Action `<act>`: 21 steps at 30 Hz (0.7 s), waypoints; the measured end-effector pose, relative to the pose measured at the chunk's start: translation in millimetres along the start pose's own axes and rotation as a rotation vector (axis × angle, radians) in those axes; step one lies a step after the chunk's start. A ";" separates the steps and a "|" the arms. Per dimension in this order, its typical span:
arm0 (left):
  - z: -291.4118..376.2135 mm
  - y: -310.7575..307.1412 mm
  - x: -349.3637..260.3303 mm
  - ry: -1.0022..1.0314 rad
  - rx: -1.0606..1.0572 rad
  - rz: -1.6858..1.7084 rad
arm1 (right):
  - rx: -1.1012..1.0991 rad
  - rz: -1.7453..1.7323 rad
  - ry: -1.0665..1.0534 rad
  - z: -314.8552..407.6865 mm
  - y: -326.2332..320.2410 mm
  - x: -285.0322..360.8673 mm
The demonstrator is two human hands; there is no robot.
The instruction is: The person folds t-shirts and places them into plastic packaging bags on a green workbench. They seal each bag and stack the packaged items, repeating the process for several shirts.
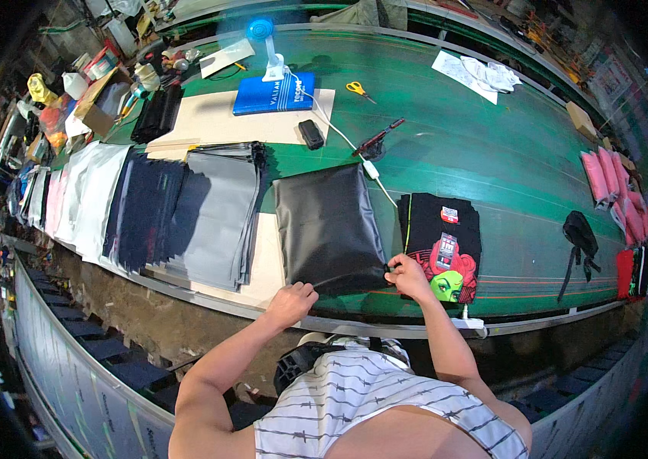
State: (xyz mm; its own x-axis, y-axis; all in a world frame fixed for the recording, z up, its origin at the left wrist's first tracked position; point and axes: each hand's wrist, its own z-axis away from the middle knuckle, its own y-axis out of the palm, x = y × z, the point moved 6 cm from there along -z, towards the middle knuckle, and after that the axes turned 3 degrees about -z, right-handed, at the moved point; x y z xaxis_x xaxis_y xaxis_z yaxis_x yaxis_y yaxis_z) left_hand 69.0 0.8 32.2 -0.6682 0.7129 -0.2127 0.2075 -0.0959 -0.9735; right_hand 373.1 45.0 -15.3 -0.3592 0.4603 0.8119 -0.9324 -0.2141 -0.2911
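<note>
A filled black plastic mailing bag (330, 229) lies flat before me on the green table (519, 229). My left hand (292, 303) grips its near left corner, fingers curled over the edge. At the near right corner, my right hand (409, 276) pinches the bag between thumb and fingers. Just right of that hand lies a folded black T-shirt (439, 229) with tags and a red and green face print. To the left of the bag, a stack of grey plastic bags (215, 212) overlaps dark and white ones.
A small blue fan (261, 28) stands on a blue record book (272, 94). Yellow-handled scissors (358, 89), a black case (311, 134) and a phone-like object on a stand (378, 139) lie beyond the bag. Pink packets (605, 178) and a black strapped item (579, 232) are at right.
</note>
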 end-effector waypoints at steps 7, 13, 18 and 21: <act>27.8 -1.0 21.3 0.068 -0.022 0.014 | 0.056 -0.022 0.030 18.1 32.3 -7.2; 15.6 -26.6 40.6 -0.027 -0.089 0.110 | -0.234 0.348 -0.185 44.2 36.4 15.2; -45.8 -21.6 84.7 -0.337 -0.266 0.055 | -0.533 0.475 -0.385 39.8 46.4 73.2; -93.4 -8.4 117.4 -0.456 -0.368 0.001 | -0.483 0.479 -0.524 -2.4 68.1 133.3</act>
State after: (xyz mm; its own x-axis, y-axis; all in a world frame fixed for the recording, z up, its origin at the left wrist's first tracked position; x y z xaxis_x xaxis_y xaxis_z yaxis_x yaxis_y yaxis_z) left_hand 55.5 150.2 23.2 -0.8906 0.3347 -0.3078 0.3888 0.2093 -0.8972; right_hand 261.7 93.9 71.9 -0.7649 -0.0692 0.6405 -0.6421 0.1615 -0.7494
